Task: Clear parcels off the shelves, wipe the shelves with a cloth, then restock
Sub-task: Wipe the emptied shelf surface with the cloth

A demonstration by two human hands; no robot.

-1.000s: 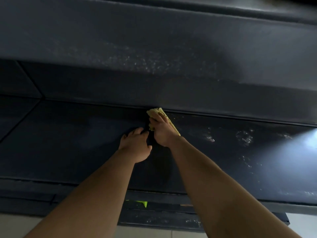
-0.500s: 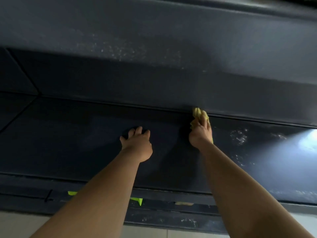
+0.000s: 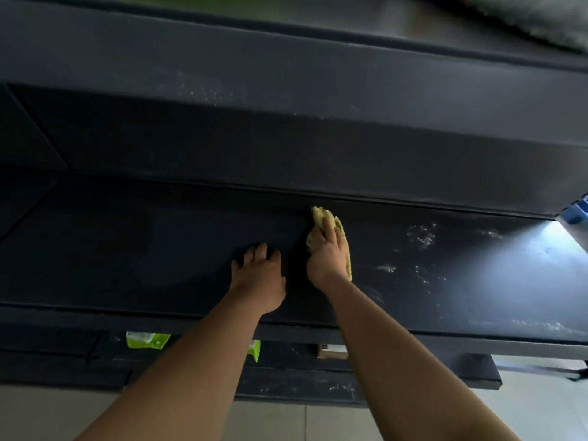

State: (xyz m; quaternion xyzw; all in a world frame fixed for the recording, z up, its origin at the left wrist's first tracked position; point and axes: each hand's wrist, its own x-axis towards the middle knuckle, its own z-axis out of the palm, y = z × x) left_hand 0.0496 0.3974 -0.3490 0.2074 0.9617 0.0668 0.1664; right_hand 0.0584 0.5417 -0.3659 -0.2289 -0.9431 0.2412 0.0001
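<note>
A pale tiled floor (image 3: 553,409) is seen along the bottom of the view, crossed by thin grout lines. A blue object (image 3: 577,211) is cut off by the right edge, and what it is cannot be told. White dusty specks (image 3: 421,235) are scattered right of centre, and a blurred grey mass (image 3: 534,17) is caught in the top right corner.

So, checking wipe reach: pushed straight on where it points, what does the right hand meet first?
Probably the shelf's back panel, just beyond the cloth the right hand holds; depth is unclear.
</note>
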